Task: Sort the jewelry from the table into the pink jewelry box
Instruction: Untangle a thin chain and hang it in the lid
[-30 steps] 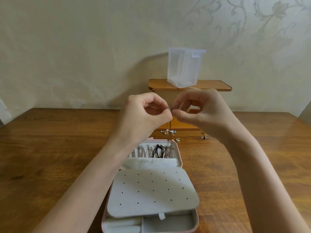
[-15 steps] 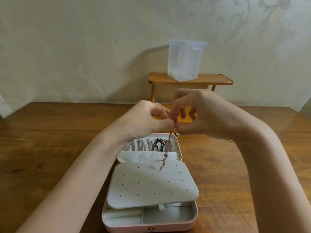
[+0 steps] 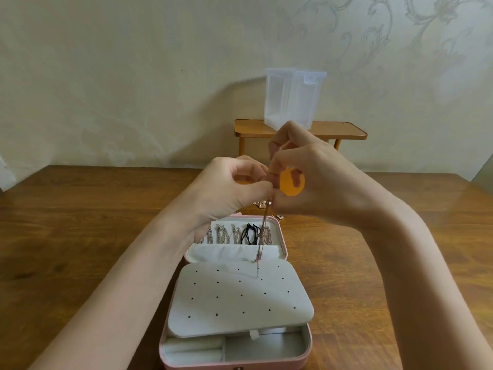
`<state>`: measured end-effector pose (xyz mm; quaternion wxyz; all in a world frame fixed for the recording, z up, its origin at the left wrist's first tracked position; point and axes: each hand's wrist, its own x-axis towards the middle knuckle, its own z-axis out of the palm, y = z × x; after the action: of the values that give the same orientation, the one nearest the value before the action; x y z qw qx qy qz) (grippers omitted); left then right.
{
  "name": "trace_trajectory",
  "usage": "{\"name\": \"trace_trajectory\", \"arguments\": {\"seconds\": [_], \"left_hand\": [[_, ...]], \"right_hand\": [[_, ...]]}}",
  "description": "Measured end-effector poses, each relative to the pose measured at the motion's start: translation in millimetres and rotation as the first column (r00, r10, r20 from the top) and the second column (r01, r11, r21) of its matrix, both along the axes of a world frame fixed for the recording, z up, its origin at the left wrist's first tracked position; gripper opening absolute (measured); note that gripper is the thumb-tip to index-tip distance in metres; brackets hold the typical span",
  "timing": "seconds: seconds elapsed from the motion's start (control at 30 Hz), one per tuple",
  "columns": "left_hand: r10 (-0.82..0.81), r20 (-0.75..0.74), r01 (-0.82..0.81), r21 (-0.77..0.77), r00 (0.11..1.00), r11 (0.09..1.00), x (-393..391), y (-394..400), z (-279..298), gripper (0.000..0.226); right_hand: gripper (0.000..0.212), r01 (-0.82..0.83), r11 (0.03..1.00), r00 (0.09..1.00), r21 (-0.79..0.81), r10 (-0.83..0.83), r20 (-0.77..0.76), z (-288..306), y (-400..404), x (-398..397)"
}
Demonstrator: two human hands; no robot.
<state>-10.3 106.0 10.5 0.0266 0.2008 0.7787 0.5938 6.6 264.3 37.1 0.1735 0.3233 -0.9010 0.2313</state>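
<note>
**pix_a:** ok so both hands are up over the box, close together. left hand has thumb and forefinger pinched on the top of a thin rose-gold chain, right hand is pinching it too just beside, fingers curled in

**pix_b:** and the chain itself?

**pix_a:** hangs straight down from the pinch, passes in front of the open lid, and its lower end dangles at the far edge of the grey perforated panel. can't tell if the tip actually touches it

**pix_b:** box is the pink one?

**pix_a:** yep, pink jewelry box open on the wooden table. lid stands at the far side with several chains and a black cord hanging inside it, white pocket below them. front compartments show under the panel

**pix_b:** anything left on the table?

**pix_a:** a few small gold bits just past the lid, partly hidden by the hands. behind that a little wooden stand with a clear plastic container on top, against the patterned wall
</note>
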Motion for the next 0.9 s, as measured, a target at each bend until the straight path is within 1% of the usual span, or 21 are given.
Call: {"name": "trace_trajectory", "arguments": {"seconds": [0.13, 0.2, 0.3, 0.43, 0.57, 0.67, 0.73, 0.8, 0.87, 0.9], "left_hand": [[-0.160, 0.198, 0.124, 0.180, 0.967, 0.976, 0.1, -2.5, -0.4, 0.015], [-0.197, 0.235, 0.152, 0.198, 0.952, 0.968, 2.1, -2.2, 0.1, 0.011], [-0.214, 0.246, 0.175, 0.171, 0.945, 0.970, 3.6, -2.2, 0.9, 0.009], [-0.205, 0.227, 0.201, 0.040, 0.952, 0.979, 4.7, -4.8, 1.2, 0.014], [-0.207, 0.203, 0.216, -0.021, 0.957, 0.976, 5.0, -5.5, 0.5, 0.010], [-0.236, 0.233, 0.228, 0.058, 0.943, 0.972, 5.0, -2.1, -0.6, 0.008], [-0.248, 0.257, 0.220, 0.133, 0.934, 0.967, 4.2, 1.0, -1.7, 0.010], [-0.231, 0.258, 0.191, 0.171, 0.938, 0.967, 3.5, 2.3, -2.7, 0.009], [-0.194, 0.231, 0.158, 0.169, 0.953, 0.973, 2.8, 3.5, -3.5, 0.002], [-0.157, 0.205, 0.127, 0.151, 0.966, 0.980, 2.2, 4.2, -3.9, 0.011]], "right_hand": [[0.010, -0.053, 0.993, 0.998, -0.105, 0.050, -0.031, -0.9, -1.4, 1.0], [0.009, -0.064, 0.993, 0.998, -0.103, 0.061, -0.028, -0.8, -2.4, 2.5], [0.006, -0.056, 0.997, 0.998, -0.043, 0.056, -0.002, -0.1, -1.6, 3.1], [0.008, -0.048, 0.998, 0.996, 0.043, 0.045, 0.074, 1.6, -0.3, 5.4], [0.009, -0.049, 0.994, 0.992, 0.100, 0.037, 0.119, 2.2, -0.2, 6.8], [0.011, -0.045, 0.992, 0.995, 0.119, 0.033, 0.099, 1.9, -0.3, 5.9], [0.010, -0.044, 0.995, 0.996, 0.090, 0.037, 0.077, 1.4, -0.2, 4.8], [0.009, -0.038, 0.998, 0.998, 0.047, 0.036, 0.049, 0.3, 0.2, 3.4], [0.008, -0.026, 0.999, 0.999, 0.023, 0.026, 0.019, -2.0, 0.2, 1.1], [0.008, -0.020, 1.000, 1.000, 0.009, 0.020, 0.003, -3.4, -0.5, 0.0]]}}
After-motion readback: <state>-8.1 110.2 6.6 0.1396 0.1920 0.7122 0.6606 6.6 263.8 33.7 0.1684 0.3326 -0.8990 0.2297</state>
